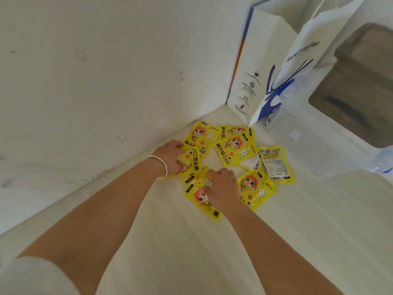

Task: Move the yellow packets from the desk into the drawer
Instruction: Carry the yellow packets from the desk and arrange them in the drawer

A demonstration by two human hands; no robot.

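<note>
My left hand pinches one glossy yellow cartoon-printed packet; right hand grips another. The rest lie scattered on the white desk. Best gather overlapping ones together; drawer unseen.

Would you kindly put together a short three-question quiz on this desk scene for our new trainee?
1. True or false: the left hand and the right hand each rest on yellow packets.
2. Which wrist wears the silver bangle?
3. What stands behind the packets at the wall? A) white paper bag B) kettle C) laptop

Key: 1 true; 2 left; 3 A
</note>
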